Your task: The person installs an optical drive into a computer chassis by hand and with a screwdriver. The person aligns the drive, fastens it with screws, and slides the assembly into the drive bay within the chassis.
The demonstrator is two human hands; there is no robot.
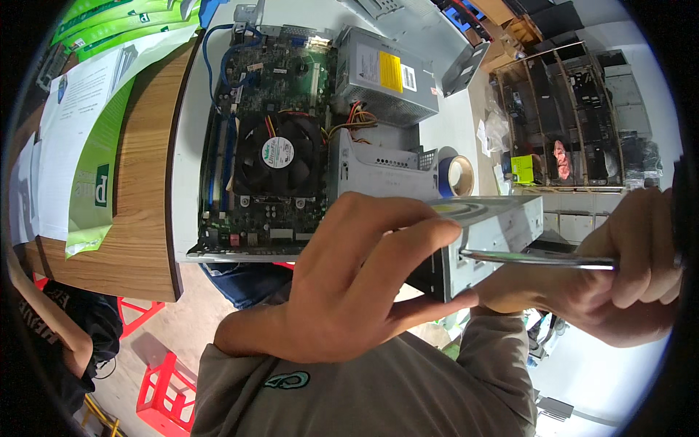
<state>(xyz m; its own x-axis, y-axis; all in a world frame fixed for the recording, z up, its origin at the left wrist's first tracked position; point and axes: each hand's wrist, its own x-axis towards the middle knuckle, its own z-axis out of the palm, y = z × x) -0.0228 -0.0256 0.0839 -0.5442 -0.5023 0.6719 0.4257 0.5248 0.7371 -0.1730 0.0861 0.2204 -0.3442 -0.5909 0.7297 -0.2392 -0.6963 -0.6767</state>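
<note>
My left hand (364, 284) grips a grey metal drive box (502, 226), lifted close to the camera, fingers over its top and thumb under its near corner. My right hand (633, 269) is closed around a screwdriver (539, 258) whose shiny shaft lies level, its tip at the side of the drive box near my left fingertips. Behind them lies an open computer case (191, 146) on a wooden table (142, 182), with a green board, a black round fan (277, 154) and a grey power supply (382, 76).
A roll of blue tape (457, 175) lies beside the case. Green and white paper sheets (87, 138) cover the table's left side. A wooden rack (561, 116) stands at the right. Red stools (164, 386) and another person's dark sleeve (73, 328) are at lower left.
</note>
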